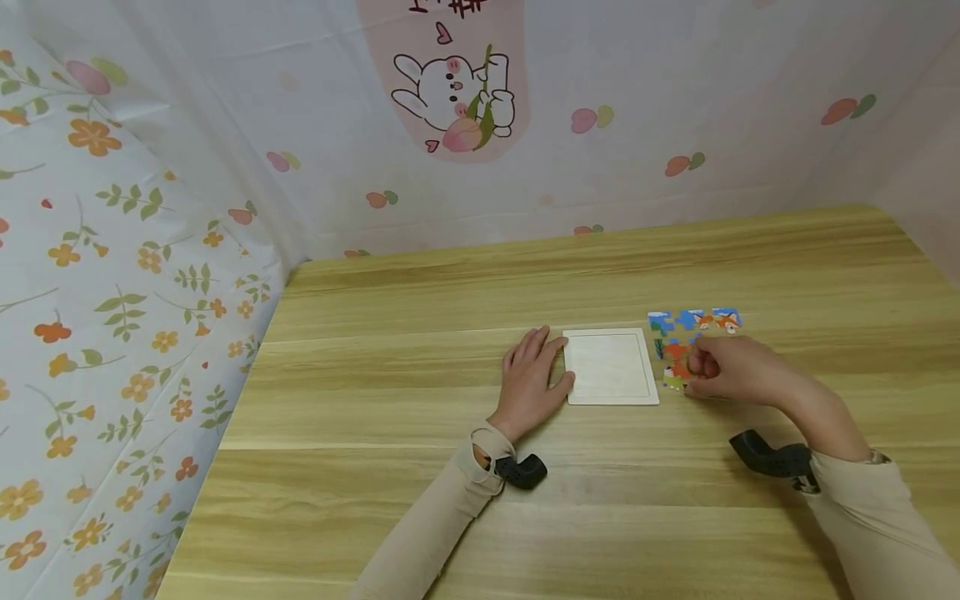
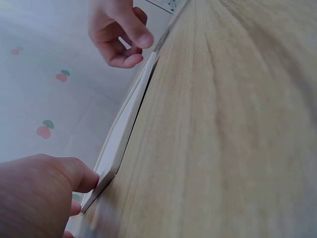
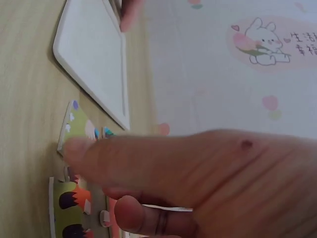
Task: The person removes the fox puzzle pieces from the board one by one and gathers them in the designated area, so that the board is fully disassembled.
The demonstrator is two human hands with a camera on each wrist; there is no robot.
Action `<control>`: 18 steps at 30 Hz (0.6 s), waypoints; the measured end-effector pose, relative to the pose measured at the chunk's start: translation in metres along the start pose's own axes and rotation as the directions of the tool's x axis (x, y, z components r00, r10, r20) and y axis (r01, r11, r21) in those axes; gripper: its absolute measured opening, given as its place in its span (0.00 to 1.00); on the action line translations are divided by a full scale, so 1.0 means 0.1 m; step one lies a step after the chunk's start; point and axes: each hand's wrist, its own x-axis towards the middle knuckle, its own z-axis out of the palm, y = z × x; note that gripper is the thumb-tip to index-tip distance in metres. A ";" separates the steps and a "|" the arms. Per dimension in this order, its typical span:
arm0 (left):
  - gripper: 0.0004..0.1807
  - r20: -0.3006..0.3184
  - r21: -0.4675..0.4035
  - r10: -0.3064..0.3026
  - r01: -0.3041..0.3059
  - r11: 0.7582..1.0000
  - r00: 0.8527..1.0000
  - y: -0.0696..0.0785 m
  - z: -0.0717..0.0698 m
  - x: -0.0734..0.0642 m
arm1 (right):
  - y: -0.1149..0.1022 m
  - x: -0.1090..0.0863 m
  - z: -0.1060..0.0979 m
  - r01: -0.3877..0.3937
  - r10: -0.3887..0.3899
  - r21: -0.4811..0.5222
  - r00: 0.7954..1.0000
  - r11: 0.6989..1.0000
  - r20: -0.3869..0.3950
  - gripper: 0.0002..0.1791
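Observation:
A white square board (image 1: 609,367) with a raised rim lies flat on the wooden table. My left hand (image 1: 529,379) rests at its left side, the thumb touching the board's edge in the left wrist view. To the board's right lie several colourful jigsaw pieces (image 1: 662,323) with foxes on them. My right hand (image 1: 738,368) hovers over these pieces, its fingers loosely curled. The left wrist view shows a gap between that hand's thumb and fingers, with nothing visible there. In the right wrist view the thumb partly covers a green jigsaw piece (image 3: 77,124); some pieces are hidden behind the hand.
The wooden table (image 1: 375,400) reaches back to a white curtain (image 1: 315,108) printed with a rabbit and fruit. A floral cloth (image 1: 127,317) hangs along the left side. Each wrist wears a black camera mount (image 1: 525,472).

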 end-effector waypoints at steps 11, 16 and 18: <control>0.25 0.002 0.007 -0.008 0.008 1.000 1.000 0.00 0.00 0.00 | 0.05 -0.01 0.01 -0.013 0.012 0.004 1.000 1.000 0.015 0.12; 0.25 -0.003 0.012 -0.006 0.006 1.000 1.000 0.00 0.00 0.00 | 0.04 -0.01 0.00 -0.017 0.017 0.000 1.000 1.000 0.016 0.12; 0.25 -0.004 0.011 -0.004 0.005 1.000 1.000 0.00 0.00 0.00 | 0.04 -0.01 0.00 -0.013 0.013 -0.003 1.000 1.000 0.015 0.12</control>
